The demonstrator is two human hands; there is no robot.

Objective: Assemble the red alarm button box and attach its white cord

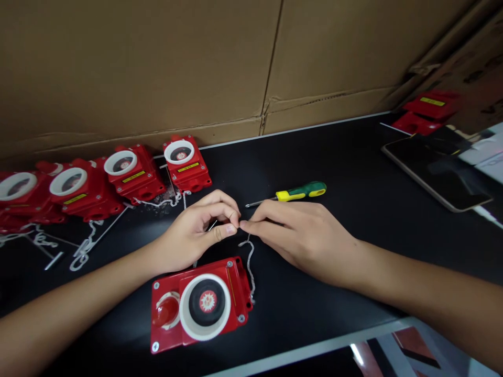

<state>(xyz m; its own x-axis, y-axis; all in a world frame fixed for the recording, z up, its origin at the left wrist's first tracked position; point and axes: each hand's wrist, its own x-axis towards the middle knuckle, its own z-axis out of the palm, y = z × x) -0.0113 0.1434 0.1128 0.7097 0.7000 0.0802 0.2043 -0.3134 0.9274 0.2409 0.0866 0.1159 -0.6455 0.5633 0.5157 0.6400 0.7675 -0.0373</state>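
Note:
In front of me lies a red alarm box (243, 285) with a white ring round a dark round window and a red lamp at its left end. A pale cord (251, 264) runs from its right side up to my fingers. My left hand (208, 225) is closed in a pinch; a thin metal rod (212, 225) shows between its fingers. My right hand (298, 233) pinches the cord close to the left fingertips, which touch or nearly touch it. The cord's end is hidden by the fingers. Just beyond lies a screwdriver (301, 192) with a green and yellow handle.
Several similar red boxes (147, 173) with cords and metal rods stand along the back left. A phone (436, 170) with a white cable lies at the right, near another red box (428, 111). Cardboard (157, 68) walls the back of the black table (314, 309).

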